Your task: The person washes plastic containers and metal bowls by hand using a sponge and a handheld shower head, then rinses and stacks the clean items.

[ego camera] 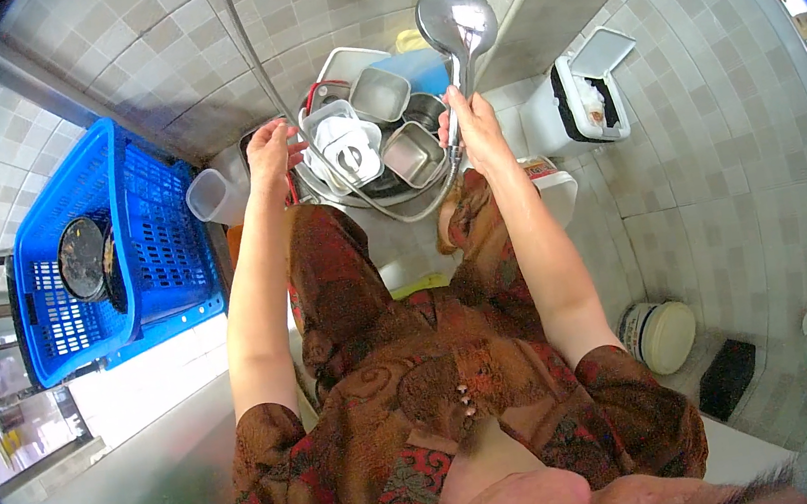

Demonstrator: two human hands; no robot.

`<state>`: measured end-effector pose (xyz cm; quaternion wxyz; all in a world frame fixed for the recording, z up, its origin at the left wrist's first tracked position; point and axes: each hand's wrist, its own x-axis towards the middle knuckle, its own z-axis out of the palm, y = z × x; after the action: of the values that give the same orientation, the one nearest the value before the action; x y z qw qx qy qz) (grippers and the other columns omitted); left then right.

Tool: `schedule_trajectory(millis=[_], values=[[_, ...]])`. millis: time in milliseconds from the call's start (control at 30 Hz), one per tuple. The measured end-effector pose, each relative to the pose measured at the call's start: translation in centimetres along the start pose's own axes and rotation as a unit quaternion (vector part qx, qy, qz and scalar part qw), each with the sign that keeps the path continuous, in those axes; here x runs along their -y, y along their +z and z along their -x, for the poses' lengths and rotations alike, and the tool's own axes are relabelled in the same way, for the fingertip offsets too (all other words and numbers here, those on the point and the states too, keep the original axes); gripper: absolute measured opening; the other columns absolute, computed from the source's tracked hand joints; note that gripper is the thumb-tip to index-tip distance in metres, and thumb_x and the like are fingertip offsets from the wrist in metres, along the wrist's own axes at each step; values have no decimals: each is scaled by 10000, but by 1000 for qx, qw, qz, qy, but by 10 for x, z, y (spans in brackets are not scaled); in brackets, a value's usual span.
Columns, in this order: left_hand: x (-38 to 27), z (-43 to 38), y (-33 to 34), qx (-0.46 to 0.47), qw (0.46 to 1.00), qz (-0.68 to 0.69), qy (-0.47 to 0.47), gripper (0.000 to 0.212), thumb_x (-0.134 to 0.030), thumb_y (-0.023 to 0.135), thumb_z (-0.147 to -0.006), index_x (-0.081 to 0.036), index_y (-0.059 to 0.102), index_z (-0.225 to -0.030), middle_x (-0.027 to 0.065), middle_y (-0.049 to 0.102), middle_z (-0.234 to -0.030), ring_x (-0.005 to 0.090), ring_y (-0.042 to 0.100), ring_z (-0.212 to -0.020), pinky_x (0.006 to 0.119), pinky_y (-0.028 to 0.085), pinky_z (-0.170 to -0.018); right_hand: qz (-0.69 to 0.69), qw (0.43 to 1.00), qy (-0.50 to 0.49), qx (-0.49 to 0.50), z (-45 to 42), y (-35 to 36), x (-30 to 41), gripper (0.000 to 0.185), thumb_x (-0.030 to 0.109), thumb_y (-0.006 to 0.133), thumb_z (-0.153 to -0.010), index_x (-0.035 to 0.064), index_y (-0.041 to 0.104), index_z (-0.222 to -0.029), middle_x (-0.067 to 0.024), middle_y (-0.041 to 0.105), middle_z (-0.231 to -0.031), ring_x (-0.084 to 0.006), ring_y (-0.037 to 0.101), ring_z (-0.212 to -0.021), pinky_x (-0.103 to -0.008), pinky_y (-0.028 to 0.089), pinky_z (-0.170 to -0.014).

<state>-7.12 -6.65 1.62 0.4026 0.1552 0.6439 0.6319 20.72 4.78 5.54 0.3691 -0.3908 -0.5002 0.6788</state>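
My right hand [473, 126] grips the handle of a chrome shower head [456, 19], which is held upright with its hose [414, 217] looping down and back to the left. My left hand [274, 154] is raised beside the hose, fingers apart and slightly curled; it holds nothing that I can see. Between and beyond my hands lies a pile of kitchenware in a wide basin on the floor: a square metal container [413, 155], a second one [380, 95] behind it, white plastic lids [350, 154], a round metal pot [424, 110] and a blue item [415, 71].
At the left stands a blue plastic basket [119, 211] with dark round pans [83, 259], next to a clear plastic tub [210, 195]. A white bin [553, 116] with its lid raised is at the right. A lidded bucket [667, 337] and a black block [727, 378] sit by the tiled wall.
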Motion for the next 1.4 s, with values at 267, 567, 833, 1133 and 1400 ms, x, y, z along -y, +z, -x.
schedule_trajectory(millis=[267, 567, 833, 1133, 1400], values=[[37, -57, 28, 45, 991, -118, -48, 331, -217, 518, -890, -19, 501, -1156, 107, 591, -1004, 212, 649, -722, 283, 489, -555, -41, 999, 21, 5, -37, -5, -16, 335, 363, 492, -923, 29, 464, -936, -57, 518, -616, -136, 510, -454, -266, 421, -402], [127, -154, 13, 13, 920, -392, -6, 336, -245, 548, -801, -38, 622, -1056, 159, 658, -945, 263, 653, -828, 339, 510, -739, 3, 997, 63, 45, -90, 22, -40, 336, 357, 543, -895, 30, 467, -900, -42, 506, -571, -127, 486, -409, -266, 391, -368], [196, -156, 51, 122, 775, -615, 76, 548, -182, 568, -782, -52, 390, -1284, 198, 469, -1259, 338, 435, -1170, 405, 379, -974, 71, 991, 104, 46, -110, 14, -52, 337, 357, 555, -885, 28, 495, -837, -28, 510, -557, -108, 477, -392, -254, 393, -367], [218, -193, 48, 165, 686, -706, 64, 469, -204, 583, -790, -146, 457, -1238, 117, 477, -1237, 314, 421, -1179, 435, 419, -935, 89, 992, 90, -1, -122, 19, -55, 327, 350, 560, -892, 34, 492, -839, -25, 491, -537, -100, 455, -388, -246, 361, -360], [122, -189, 58, 240, 681, -671, 168, 182, -212, 557, -812, -126, 659, -937, 139, 605, -979, 321, 589, -918, 406, 482, -792, 104, 991, 89, -8, -130, 8, -60, 310, 332, 574, -889, 42, 478, -833, -26, 489, -539, -98, 451, -393, -246, 368, -359]])
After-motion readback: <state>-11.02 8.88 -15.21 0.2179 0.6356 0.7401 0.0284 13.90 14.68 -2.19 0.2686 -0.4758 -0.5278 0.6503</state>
